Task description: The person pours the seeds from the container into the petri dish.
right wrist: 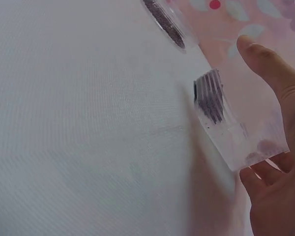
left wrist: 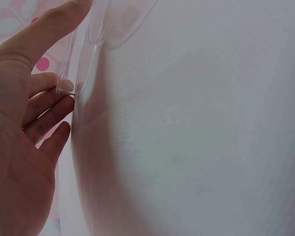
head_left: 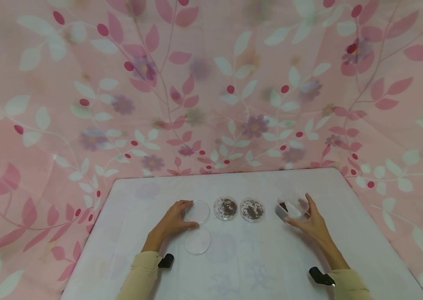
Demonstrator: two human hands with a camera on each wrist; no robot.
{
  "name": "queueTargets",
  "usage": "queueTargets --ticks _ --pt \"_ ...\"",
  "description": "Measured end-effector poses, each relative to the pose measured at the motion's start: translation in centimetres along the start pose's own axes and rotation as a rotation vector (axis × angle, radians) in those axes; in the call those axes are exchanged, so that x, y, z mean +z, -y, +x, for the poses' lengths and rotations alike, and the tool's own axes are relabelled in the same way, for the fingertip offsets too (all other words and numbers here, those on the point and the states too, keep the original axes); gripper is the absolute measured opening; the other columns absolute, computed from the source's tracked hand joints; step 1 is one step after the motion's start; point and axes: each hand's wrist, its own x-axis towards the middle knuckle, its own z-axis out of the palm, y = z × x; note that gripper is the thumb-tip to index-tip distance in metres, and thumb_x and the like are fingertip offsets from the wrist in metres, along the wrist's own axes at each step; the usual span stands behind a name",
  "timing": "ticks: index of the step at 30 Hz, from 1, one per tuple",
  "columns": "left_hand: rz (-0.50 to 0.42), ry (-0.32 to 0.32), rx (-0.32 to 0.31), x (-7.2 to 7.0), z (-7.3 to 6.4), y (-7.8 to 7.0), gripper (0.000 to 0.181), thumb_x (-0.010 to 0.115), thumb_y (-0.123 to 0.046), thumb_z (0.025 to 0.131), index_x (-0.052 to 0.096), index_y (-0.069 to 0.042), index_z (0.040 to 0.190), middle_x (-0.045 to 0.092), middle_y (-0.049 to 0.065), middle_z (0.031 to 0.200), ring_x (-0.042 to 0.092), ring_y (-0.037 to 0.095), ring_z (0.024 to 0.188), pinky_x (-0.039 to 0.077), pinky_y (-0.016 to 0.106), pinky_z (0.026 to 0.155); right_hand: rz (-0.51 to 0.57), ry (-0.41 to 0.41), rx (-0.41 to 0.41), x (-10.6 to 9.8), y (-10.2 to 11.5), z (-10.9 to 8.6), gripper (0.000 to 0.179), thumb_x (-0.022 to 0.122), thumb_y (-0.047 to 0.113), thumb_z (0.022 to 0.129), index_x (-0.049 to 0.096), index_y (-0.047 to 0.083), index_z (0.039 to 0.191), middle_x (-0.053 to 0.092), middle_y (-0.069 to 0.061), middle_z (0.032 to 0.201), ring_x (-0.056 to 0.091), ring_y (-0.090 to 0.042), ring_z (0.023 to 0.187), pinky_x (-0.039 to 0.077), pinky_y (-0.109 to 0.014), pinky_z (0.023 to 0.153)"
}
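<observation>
My left hand (head_left: 174, 218) holds a clear, round petri dish part (head_left: 197, 212) by its rim, thumb on the near side and fingers on the far side. A second clear round piece (head_left: 197, 241) lies just in front of it, close to the thumb. At the right, my right hand (head_left: 310, 223) spans a clear plastic box (right wrist: 236, 140) between thumb and fingers. Some dark, crumbly material (right wrist: 210, 101) sits at one end of that box. Between the hands two petri dishes stand side by side, a left one (head_left: 225, 208) and a right one (head_left: 252, 209), both scattered with dark crumbs.
The white-covered table (head_left: 249, 266) ends at a back edge against a pink floral cloth (head_left: 211, 83), which also hangs along both sides. A black wrist device (head_left: 166, 261) sits on the left sleeve and another (head_left: 321, 276) on the right.
</observation>
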Motion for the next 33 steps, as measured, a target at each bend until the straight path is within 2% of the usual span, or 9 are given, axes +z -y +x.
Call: queueTargets --ticks 6,13,21,26,33 --pt "-0.005 -0.006 0.010 0.1 0.1 0.0 0.087 0.083 -0.056 0.069 0.055 -0.013 0.139 0.055 0.009 0.139 0.050 0.030 0.131 0.041 0.050 0.111 -0.002 -0.009 0.020 0.3 -0.3 0.2 0.122 0.085 0.035 0.075 -0.001 0.017 0.159 0.023 -0.026 0.159 0.034 -0.055 0.137 0.032 -0.067 0.108" --pt "0.004 -0.005 -0.001 0.1 0.1 0.1 0.088 0.084 -0.056 0.068 0.054 -0.014 0.140 0.055 0.008 0.139 0.051 0.028 0.130 0.042 0.049 0.110 0.024 -0.037 0.037 0.9 -0.5 0.3 0.112 0.086 0.033 0.075 0.012 0.013 0.157 0.038 -0.022 0.152 0.039 -0.046 0.139 0.035 -0.060 0.109" --pt "0.001 -0.006 -0.008 0.2 0.0 0.3 0.089 0.083 -0.057 0.068 0.054 -0.015 0.140 0.055 0.008 0.139 0.050 0.028 0.131 0.042 0.049 0.111 0.060 -0.037 0.044 1.2 -0.2 0.3 0.104 0.085 0.032 0.077 0.017 0.007 0.151 0.039 -0.021 0.152 0.036 -0.044 0.141 0.034 -0.060 0.111" --pt "-0.002 -0.001 -0.008 0.3 0.1 0.3 0.089 0.083 -0.058 0.068 0.054 -0.016 0.141 0.055 0.007 0.139 0.050 0.028 0.131 0.041 0.048 0.111 0.069 -0.033 0.046 1.1 -0.1 0.5 0.105 0.084 0.032 0.077 0.016 0.005 0.151 0.036 -0.023 0.153 0.032 -0.047 0.143 0.033 -0.061 0.111" --pt "-0.012 -0.005 -0.022 0.3 0.1 0.2 0.088 0.084 -0.056 0.068 0.054 -0.015 0.140 0.055 0.008 0.139 0.050 0.028 0.131 0.042 0.049 0.111 0.076 -0.040 0.053 1.0 0.0 0.8 0.104 0.085 0.032 0.076 0.018 0.005 0.151 0.037 -0.024 0.153 0.033 -0.049 0.142 0.032 -0.061 0.112"
